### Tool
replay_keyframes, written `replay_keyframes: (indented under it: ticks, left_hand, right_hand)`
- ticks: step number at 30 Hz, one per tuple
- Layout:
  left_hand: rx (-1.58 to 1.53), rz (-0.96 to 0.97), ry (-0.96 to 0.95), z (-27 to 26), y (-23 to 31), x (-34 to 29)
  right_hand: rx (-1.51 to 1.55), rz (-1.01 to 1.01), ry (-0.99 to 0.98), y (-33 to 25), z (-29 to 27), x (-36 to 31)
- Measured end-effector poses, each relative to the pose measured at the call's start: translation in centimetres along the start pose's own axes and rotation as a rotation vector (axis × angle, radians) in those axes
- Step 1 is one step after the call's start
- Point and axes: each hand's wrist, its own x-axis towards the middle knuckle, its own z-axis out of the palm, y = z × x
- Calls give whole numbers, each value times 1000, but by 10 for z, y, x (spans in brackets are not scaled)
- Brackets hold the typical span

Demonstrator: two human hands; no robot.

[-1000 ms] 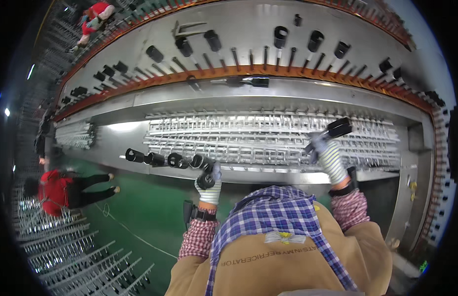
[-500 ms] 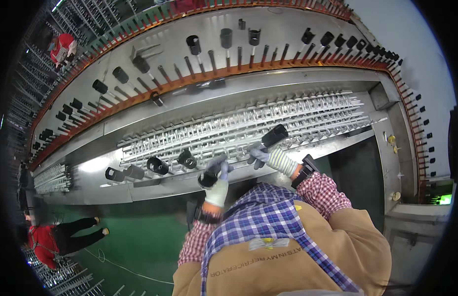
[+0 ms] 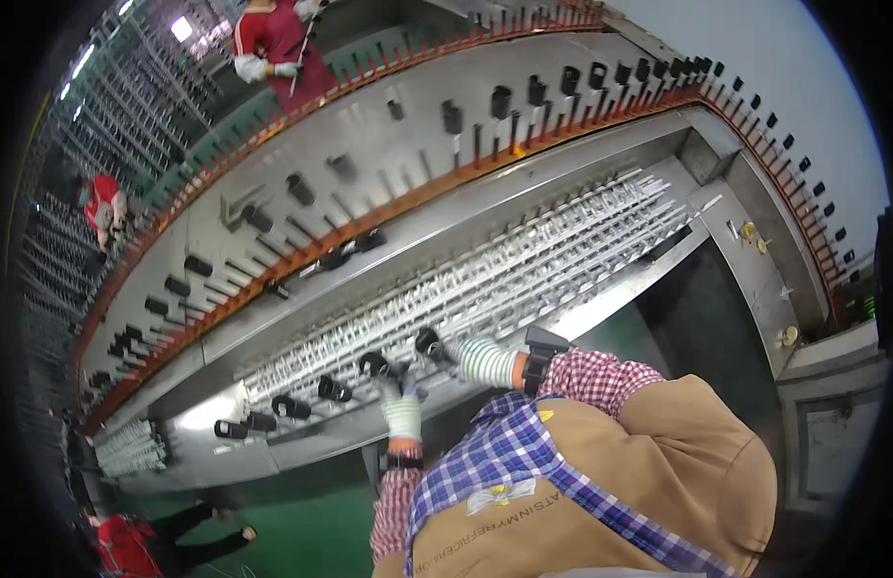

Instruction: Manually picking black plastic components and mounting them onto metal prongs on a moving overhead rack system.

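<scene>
My right hand, in a striped knit glove, grips a short black open-ended cylinder above the near edge of the silver racks. To its left, my gloved left hand has its fingers closed at the side of a similar black cylinder; its fingertips are partly smeared. Farther left along the near edge, several more cylinders stand in a row, among them one tilted cylinder and another. The racks lie in a long metal trough, with many short cross pegs.
Beyond the trough runs an orange conveyor rail with upright rods, many topped by black cylinders. A bundle of silver racks lies at the trough's left end. Workers in red are at the far side, far left and lower left.
My right hand has brought its cylinder left and nearer. My left hand's cylinder now sits in line with the row. The view has turned, and another worker has come into sight at the top.
</scene>
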Motion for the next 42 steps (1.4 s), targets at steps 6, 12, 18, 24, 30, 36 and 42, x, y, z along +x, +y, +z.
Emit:
replay_keyframes:
  ticks: [6,12,18,24,30,36,42]
  left_hand:
    - [-181,152,381,34,-28,-60]
    - [291,511,-339,241,123,9]
    - [16,396,-181,331,175,256]
    - [-130,544,121,362,240,215]
    - [95,881,-97,483,182,206]
    - [275,547,-21,493,177,263]
    - [189,312,-57,435,201,187]
  right_hand:
    - [1038,-210,-330,40,-93,-45]
    - [1010,11,518,198,-153,-85]
    - [1188,31,444,256,-178,-146]
    - [1264,128,688,323,-198,-182]
    - [1274,155,813,377,-242,-180]
    - [1152,223,1136,478,-313,-147]
    - [483,225,1226,550,-363,-55]
